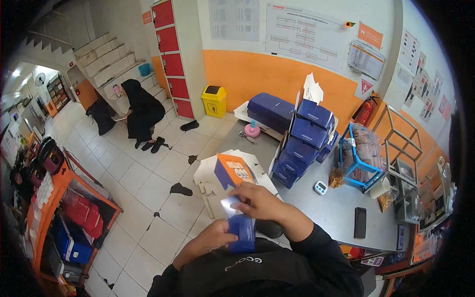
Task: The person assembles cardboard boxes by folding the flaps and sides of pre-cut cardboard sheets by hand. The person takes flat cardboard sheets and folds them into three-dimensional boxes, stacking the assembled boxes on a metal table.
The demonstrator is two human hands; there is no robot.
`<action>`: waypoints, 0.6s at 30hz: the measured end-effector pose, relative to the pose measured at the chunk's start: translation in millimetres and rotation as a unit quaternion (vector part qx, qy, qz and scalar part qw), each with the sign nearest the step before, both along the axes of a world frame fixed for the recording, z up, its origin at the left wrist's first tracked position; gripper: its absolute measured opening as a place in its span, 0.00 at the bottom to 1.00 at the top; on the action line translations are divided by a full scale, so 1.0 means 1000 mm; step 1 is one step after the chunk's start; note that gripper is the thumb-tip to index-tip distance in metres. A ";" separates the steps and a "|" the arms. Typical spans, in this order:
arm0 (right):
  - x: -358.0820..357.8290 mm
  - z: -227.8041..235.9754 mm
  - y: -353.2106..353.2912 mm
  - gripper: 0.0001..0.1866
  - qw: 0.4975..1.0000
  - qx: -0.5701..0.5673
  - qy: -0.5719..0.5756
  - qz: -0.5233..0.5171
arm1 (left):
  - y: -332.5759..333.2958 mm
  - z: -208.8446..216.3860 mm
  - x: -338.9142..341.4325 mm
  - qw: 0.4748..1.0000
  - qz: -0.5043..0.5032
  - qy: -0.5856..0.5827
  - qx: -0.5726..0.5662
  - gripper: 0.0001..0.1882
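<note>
Close to my body I hold a small blue cardboard box (pixel 242 232). My left hand (pixel 213 238) grips its left side, thumb across the front. At the top, my right hand (pixel 255 199) pinches a pale flap with bent fingers; glare whitens part of it. Just beyond my hands lies a stack of flat, unfolded cartons (pixel 210 178), white inside, with an orange and blue printed panel (pixel 232 168) facing up. Several folded blue boxes (pixel 304 136) are piled on the grey metal table (pixel 341 215), beside a longer blue package (pixel 270 111).
On the table are a blue crate (pixel 363 153) of bagged goods, a white timer (pixel 320 187), a black phone (pixel 360 222) and a pink bottle (pixel 252 130). A yellow bin (pixel 213 101) stands beyond. A person in black (pixel 141 109) sits on steps. An orange shelf (pixel 74 198) stands left.
</note>
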State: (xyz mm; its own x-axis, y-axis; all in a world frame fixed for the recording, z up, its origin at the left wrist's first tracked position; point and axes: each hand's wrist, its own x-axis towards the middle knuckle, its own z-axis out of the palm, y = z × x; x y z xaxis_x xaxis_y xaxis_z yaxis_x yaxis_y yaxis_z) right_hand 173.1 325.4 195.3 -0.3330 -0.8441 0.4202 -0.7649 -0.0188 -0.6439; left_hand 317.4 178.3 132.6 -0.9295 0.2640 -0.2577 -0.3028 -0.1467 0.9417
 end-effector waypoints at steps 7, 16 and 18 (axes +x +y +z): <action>0.004 -0.004 0.007 0.09 0.986 0.045 0.023 0.161 | 0.000 -0.018 -0.001 0.998 -0.036 -0.014 0.040 0.12; -0.004 0.013 0.033 0.07 0.963 0.049 -0.009 0.265 | -0.039 -0.014 -0.018 0.893 -0.270 0.322 -0.161 0.36; -0.027 0.023 0.045 0.06 0.978 0.005 -0.070 0.194 | -0.064 -0.014 -0.018 0.882 -0.324 0.323 -0.110 0.43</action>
